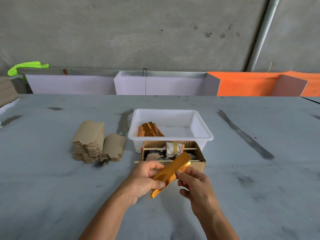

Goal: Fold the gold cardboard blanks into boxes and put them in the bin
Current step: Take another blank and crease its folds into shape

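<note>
I see both hands over the grey tabletop (242, 170), working one gold cardboard blank (170, 172) held above it, near the centre of the view; the blank is a long, narrow, shiny strip, tilted so its upper end points to about 1 o'clock and its lower end to about 7 o'clock. The left hand (143, 181) grasps the blank's lower half, thumb across the gold face and fingers curled behind it; the right hand (195, 184) pinches the blank's right edge near its upper half with thumb and forefinger, the other fingers loosely curled below.

At 12 o'clock from the hands sits an open brown cardboard box (199, 161), touching the front wall of the white plastic bin (200, 125) just behind it; two thin sticks lie across the box's opening, and a wad of cloth and other scraps that I cannot make out fill it. The blank's upper end overlaps the box in my view; I cannot tell whether they touch. Several folded gold boxes (150, 129) lean together in the bin's left front corner.

At 10 o'clock from the hands, well apart from them, two stacks of flat brown blanks (93, 141) rest side by side on the tabletop, plain side up.
</note>
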